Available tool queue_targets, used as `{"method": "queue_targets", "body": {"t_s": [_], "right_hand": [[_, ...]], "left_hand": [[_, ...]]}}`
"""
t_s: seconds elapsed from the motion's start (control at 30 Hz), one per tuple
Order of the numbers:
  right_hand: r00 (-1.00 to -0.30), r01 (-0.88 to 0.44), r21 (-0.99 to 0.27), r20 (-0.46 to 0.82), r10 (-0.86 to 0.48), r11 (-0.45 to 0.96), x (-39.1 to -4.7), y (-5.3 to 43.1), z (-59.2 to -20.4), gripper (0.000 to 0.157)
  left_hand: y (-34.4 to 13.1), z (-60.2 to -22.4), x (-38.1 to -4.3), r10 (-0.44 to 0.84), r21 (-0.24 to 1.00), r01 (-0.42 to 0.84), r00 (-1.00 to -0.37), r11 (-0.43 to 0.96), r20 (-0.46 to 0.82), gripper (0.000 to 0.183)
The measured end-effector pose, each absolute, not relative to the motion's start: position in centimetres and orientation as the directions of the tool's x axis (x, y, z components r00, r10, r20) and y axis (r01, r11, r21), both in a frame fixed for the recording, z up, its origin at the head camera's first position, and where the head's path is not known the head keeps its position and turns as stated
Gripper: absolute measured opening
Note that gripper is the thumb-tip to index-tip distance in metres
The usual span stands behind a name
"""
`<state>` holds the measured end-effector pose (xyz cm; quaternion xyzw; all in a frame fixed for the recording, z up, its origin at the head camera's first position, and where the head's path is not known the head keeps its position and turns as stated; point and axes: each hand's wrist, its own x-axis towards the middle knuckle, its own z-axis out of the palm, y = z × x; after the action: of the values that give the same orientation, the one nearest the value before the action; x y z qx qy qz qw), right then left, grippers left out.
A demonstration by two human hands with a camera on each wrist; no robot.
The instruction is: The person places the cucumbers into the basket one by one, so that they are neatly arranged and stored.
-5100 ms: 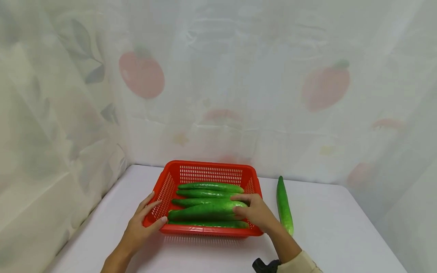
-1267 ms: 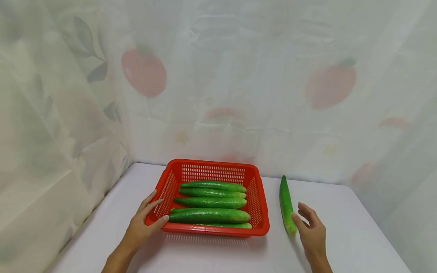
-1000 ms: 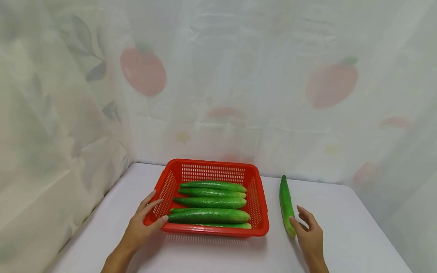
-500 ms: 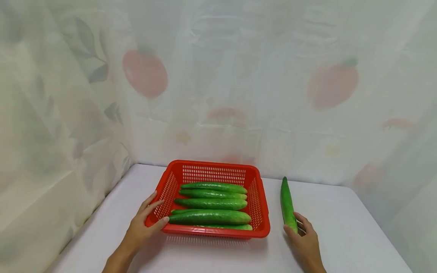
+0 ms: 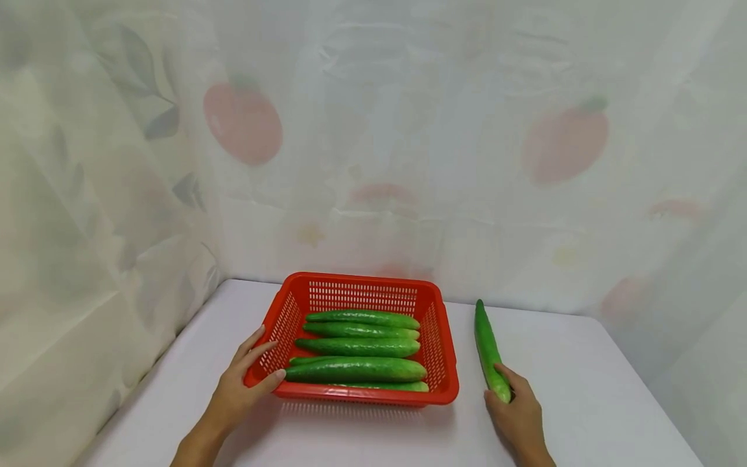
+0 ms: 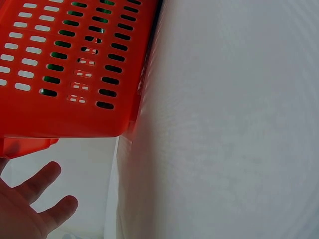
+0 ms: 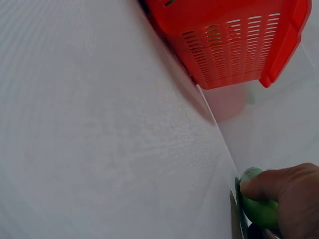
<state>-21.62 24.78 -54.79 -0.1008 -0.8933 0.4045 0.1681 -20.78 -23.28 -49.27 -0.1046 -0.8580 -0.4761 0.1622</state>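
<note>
A long green cucumber (image 5: pixel 487 344) lies on the right of the table, its dark tip toward the back wall. My right hand (image 5: pixel 517 410) grips its pale near end, thumb on the left side and fingers on the right. In the right wrist view the thumb (image 7: pixel 269 184) presses against the cucumber's end (image 7: pixel 261 211). My left hand (image 5: pixel 232 392) rests at the left front corner of a red plastic basket (image 5: pixel 367 392), fingers spread over the rim. Several cucumbers (image 5: pixel 358 369) lie crosswise inside. The left wrist view shows two loosely extended fingers (image 6: pixel 40 181) beside the basket.
A white-covered table (image 5: pixel 589 389) carries the basket and the single cucumber. Pale curtains with fruit prints (image 5: pixel 373 130) hang close behind the table and along its sides. A gap of bare tabletop separates the basket's right wall from the cucumber.
Earlier, my right hand was at the cucumbers in the basket. It has since moved right to the lone cucumber, and its fingers have closed round the near end. The left hand stays at the rim.
</note>
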Motion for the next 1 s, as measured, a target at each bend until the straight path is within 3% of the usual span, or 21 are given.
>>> {"method": "queue_targets", "body": {"t_s": [0.37, 0.77, 1.0], "right_hand": [[-0.843, 0.062, -0.744, 0.318, 0.433, 0.666, -21.26, 24.80, -54.41, 0.046], [-0.782, 0.099, -0.912, 0.177, 0.597, 0.399, -21.03, 25.42, -54.31, 0.044], [-0.723, -0.006, -0.939, 0.241, 0.647, 0.343, -21.00, 25.56, -54.22, 0.039]], "left_hand": [[-23.29, -49.24, -20.74, 0.025, 0.792, 0.329, -0.929, 0.514, 0.369, 0.052], [-23.26, -49.23, -20.75, 0.025, 0.794, 0.327, -0.930, 0.512, 0.367, 0.053], [-23.25, -49.27, -20.73, 0.024, 0.794, 0.327, -0.930, 0.513, 0.367, 0.052]]}}
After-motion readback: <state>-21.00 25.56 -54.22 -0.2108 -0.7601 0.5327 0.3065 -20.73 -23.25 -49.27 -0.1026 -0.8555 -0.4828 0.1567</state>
